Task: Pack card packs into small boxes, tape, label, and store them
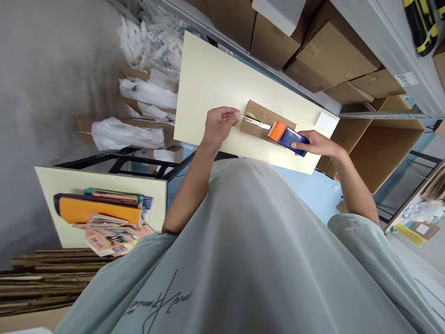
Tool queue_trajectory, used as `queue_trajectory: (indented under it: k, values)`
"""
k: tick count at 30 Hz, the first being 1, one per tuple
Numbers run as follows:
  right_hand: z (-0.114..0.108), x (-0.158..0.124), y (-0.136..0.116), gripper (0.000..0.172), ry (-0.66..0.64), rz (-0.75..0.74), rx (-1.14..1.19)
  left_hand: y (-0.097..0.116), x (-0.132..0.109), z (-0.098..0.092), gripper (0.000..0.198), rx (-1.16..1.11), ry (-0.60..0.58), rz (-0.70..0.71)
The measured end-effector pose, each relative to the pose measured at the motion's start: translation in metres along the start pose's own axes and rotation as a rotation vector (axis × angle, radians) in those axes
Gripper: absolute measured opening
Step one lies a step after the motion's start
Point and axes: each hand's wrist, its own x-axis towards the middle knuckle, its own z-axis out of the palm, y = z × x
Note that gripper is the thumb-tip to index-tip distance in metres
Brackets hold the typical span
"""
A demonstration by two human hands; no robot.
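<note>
My right hand is wrapped round the blue end of a tape dispenser that has an orange front part. From that orange part a strip of clear tape stretches left to my left hand, whose thumb and fingers pinch its end. Beneath the tape lies a long, narrow brown cardboard box, with shiny tape at its left end. The dispenser covers part of the box's near right side. The box rests on a cream tabletop.
A white card or slip lies at the table's right end. Cardboard boxes fill the shelf behind. Left of the table stand open cartons with white wrapped goods. A lower board holds books and papers. A big open carton stands right.
</note>
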Motion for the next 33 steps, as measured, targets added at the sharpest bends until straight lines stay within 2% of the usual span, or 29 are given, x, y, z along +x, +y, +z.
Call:
queue_trajectory:
  k: [4, 8, 16, 20, 24, 27, 29, 33]
  values:
    - [-0.007, 0.029, -0.001, 0.061, -0.029, 0.001, 0.023, -0.013, 0.015, 0.003, 0.011, -0.053, 0.026, -0.053]
    - [-0.009, 0.046, -0.002, 0.057, -0.033, 0.005, 0.008, -0.023, 0.024, 0.005, 0.011, -0.082, 0.063, -0.090]
    - [-0.005, 0.059, -0.002, 0.058, 0.004, 0.007, -0.071, -0.047, 0.043, 0.007, 0.014, -0.084, 0.071, -0.131]
    - [-0.001, 0.061, -0.003, 0.054, 0.018, 0.014, -0.086, -0.056, 0.049, 0.017, 0.016, -0.080, 0.037, -0.185]
    - [0.002, 0.060, -0.006, 0.051, 0.044, 0.012, -0.112, -0.063, 0.048, 0.028, 0.027, -0.068, 0.024, -0.245]
    - [0.002, 0.060, -0.006, 0.052, 0.057, 0.006, -0.120, -0.062, 0.045, 0.028, 0.032, 0.022, 0.152, -0.191]
    - [0.002, 0.060, -0.005, 0.053, 0.051, 0.005, -0.117, -0.057, 0.040, 0.026, 0.024, 0.101, 0.198, -0.097]
    - [0.000, 0.061, -0.001, 0.051, 0.026, -0.001, -0.146, -0.043, 0.027, 0.031, 0.020, 0.248, 0.124, 0.033]
